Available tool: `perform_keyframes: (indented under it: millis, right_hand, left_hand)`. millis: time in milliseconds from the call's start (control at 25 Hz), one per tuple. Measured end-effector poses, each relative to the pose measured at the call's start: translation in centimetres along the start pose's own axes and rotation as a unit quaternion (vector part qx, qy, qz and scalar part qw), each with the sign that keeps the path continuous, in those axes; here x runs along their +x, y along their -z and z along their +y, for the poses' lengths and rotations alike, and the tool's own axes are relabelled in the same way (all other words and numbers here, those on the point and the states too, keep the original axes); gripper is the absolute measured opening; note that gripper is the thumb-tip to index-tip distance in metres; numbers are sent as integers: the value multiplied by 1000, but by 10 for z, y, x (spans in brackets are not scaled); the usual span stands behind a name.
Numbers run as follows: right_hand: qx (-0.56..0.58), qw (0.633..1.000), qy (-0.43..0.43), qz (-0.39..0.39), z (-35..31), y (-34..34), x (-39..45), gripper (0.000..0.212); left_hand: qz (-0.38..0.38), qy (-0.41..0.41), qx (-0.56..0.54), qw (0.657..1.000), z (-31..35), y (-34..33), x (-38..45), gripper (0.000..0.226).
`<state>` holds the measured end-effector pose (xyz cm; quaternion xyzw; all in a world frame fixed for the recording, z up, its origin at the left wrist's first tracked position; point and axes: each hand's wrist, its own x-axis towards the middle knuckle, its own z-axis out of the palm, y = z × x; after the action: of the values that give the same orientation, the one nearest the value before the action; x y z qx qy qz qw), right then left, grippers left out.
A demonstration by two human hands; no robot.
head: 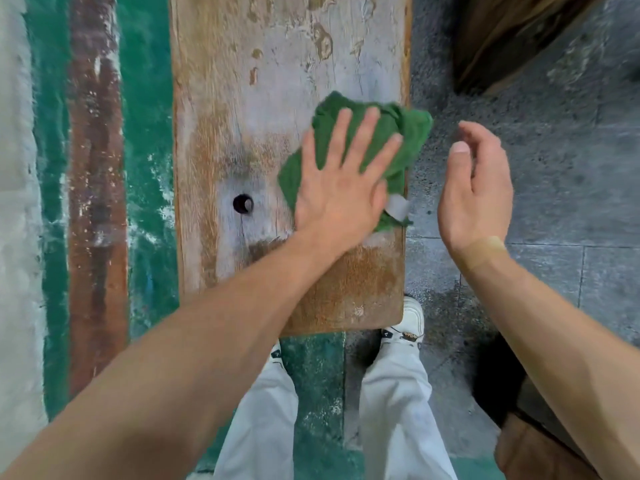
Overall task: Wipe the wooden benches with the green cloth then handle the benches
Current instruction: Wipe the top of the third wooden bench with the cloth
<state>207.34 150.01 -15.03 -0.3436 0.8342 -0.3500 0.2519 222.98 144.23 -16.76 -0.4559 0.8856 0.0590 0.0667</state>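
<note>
— Two hands were in view, but only one was working; the left hand [341,183] lay flat on the green cloth [398,133], fingers straight and spread, pressing it to the wooden bench [263,81] near the plank's right edge; the right hand [474,188] hung in the air just off that edge, fingers loosely curled, holding nothing.

— And the cloth itself, where did it sit?

— Bunched under the palm, with one corner already past the edge, over the stone floor [554,168]; that looked like the likeliest trouble to me; nothing pinched the cloth, so a stroke carried further right could have pushed it off the plank, with only the free hand there to catch it.

— Anything else that could have gone badly?

— The board was rough, flaked and patchy with pale film; I judged that a loose fold might snag on the grain, or that a bare palm sliding off the cloth might pick up a splinter; a round hole [243,204] sat just left of the hand, and cloth could have caught there too.

— What stood round about?

— A white shoe [412,320] touched or nearly touched the bench's near right corner, so feet were close if the bench shifted; a green painted strip [145,133] and a rust-brown band [97,168] ran along the left; dark timber [512,36], perhaps another bench, lay at upper right, well apart; I could not tell for certain.
</note>
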Motion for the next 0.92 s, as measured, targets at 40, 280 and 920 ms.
perform_keyframes:
  millis: [40, 280, 920]
  right_hand:
    - [-1, 1000, 3, 9, -2, 2, 4, 45]
    - [-11, 1000, 2, -17, -5, -20, -10, 48]
    - [-224, 959, 168, -44, -8, -87, -25, 59]
  left_hand:
    - [-20, -108, 4, 994, 20, -10, -23, 61]
    - [-49, -336, 81, 937, -121, -16, -197, 77]
    - [-108, -65, 75, 989, -110, 18, -157, 65]
